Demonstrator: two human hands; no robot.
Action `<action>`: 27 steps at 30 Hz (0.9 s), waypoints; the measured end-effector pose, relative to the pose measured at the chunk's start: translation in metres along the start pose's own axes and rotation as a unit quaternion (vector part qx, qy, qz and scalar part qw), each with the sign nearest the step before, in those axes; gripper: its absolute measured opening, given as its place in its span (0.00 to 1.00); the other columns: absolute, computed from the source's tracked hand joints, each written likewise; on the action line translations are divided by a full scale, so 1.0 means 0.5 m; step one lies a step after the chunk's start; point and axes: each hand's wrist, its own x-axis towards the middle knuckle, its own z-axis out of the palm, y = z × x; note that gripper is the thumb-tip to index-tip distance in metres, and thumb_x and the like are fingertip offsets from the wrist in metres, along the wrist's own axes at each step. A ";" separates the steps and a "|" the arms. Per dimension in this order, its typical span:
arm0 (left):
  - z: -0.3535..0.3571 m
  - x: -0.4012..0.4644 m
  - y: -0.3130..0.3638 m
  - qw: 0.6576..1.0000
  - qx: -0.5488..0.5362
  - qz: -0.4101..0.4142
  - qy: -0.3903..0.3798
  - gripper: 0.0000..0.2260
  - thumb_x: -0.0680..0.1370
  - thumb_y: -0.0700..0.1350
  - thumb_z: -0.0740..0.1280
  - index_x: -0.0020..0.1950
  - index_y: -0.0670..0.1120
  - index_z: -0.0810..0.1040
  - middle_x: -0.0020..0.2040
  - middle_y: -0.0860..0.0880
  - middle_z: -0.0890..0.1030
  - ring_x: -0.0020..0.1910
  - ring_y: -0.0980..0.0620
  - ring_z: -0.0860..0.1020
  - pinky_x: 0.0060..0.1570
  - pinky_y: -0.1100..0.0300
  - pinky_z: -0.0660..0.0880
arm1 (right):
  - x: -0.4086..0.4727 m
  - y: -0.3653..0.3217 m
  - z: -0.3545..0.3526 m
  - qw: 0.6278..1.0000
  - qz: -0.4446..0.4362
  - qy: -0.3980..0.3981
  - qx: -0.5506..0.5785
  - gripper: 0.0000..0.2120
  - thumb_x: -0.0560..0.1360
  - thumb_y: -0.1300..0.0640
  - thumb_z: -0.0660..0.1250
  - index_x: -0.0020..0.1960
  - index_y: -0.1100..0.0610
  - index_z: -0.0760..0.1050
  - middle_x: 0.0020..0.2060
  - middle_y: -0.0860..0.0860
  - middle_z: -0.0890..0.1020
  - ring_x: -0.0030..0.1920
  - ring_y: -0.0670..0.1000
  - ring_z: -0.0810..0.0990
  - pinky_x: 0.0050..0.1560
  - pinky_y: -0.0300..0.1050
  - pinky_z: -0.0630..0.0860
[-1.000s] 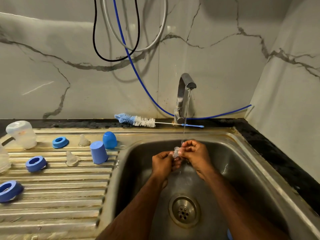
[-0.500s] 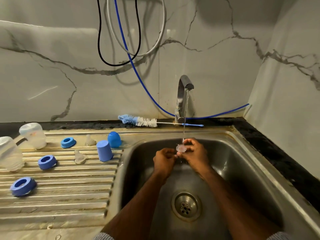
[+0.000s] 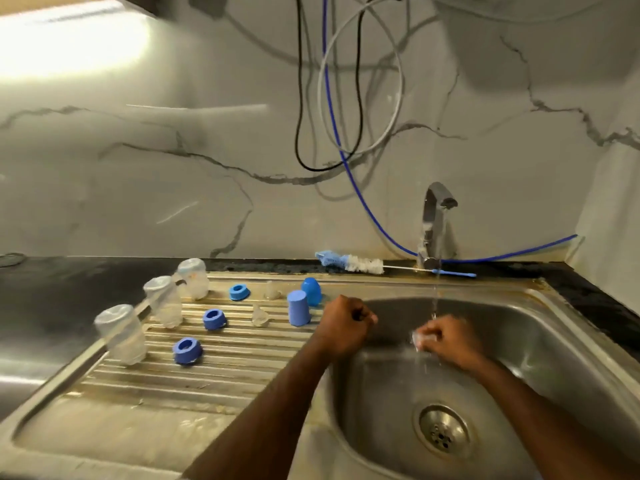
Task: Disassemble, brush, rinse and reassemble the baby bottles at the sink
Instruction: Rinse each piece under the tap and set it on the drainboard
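Teat (image 3: 423,338), clear, sits under the tap (image 3: 437,216) stream over the sink (image 3: 571,344), pinched by the right hand (image 3: 446,341). Left hand (image 3: 343,323), fingers curled and holding nothing, hovers near the blue cap (image 3: 298,308).

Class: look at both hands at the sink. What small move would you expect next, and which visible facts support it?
Probably the right hand carries the clear teat it pinches under the tap stream over to the drainboard, setting it beside the two teats already there. The left hand is off it, curled and holding nothing, at the basin's left edge. Three bottles, three rings but only two teats are drying.
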 end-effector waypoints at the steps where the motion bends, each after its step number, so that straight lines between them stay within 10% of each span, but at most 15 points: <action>1: -0.018 -0.014 -0.006 1.000 0.004 -0.001 0.007 0.07 0.80 0.44 0.69 0.44 0.45 0.82 0.42 0.50 0.84 0.43 0.56 0.82 0.48 0.61 0.80 | -0.007 -0.002 0.008 0.998 -0.009 -0.033 -0.044 0.07 0.73 0.56 0.75 0.50 0.46 0.84 0.47 0.46 0.86 0.48 0.44 0.83 0.48 0.33 0.75; 5: -0.101 -0.078 -0.047 0.998 0.028 -0.022 0.056 0.12 0.82 0.47 0.68 0.41 0.42 0.81 0.36 0.50 0.83 0.33 0.61 0.79 0.38 0.65 0.78 | -0.020 -0.095 0.022 0.995 -0.073 -0.055 -0.028 0.12 0.72 0.56 0.76 0.54 0.46 0.84 0.49 0.43 0.85 0.50 0.41 0.82 0.56 0.37 0.77; 9: -0.196 -0.123 -0.107 0.991 0.051 -0.074 0.099 0.14 0.80 0.48 0.70 0.40 0.40 0.81 0.34 0.47 0.84 0.29 0.60 0.77 0.39 0.59 0.78 | -0.037 -0.238 0.051 0.987 -0.110 -0.080 0.085 0.12 0.72 0.62 0.76 0.51 0.48 0.85 0.41 0.41 0.85 0.41 0.37 0.81 0.42 0.28 0.74; 15: -0.312 -0.196 -0.201 0.977 0.115 -0.126 0.131 0.14 0.80 0.48 0.71 0.40 0.39 0.82 0.34 0.47 0.85 0.28 0.59 0.77 0.42 0.53 0.80 | -0.047 -0.414 0.169 0.977 -0.178 -0.064 0.102 0.18 0.68 0.62 0.76 0.54 0.48 0.79 0.44 0.49 0.84 0.42 0.48 0.83 0.47 0.43 0.81; 27: -0.384 -0.268 -0.268 0.971 0.089 -0.171 0.143 0.10 0.79 0.48 0.71 0.43 0.42 0.83 0.36 0.49 0.85 0.35 0.54 0.83 0.44 0.52 0.82 | -0.033 -0.522 0.334 0.981 -0.146 -0.115 0.049 0.21 0.71 0.63 0.75 0.58 0.48 0.73 0.44 0.47 0.79 0.41 0.43 0.77 0.40 0.34 0.73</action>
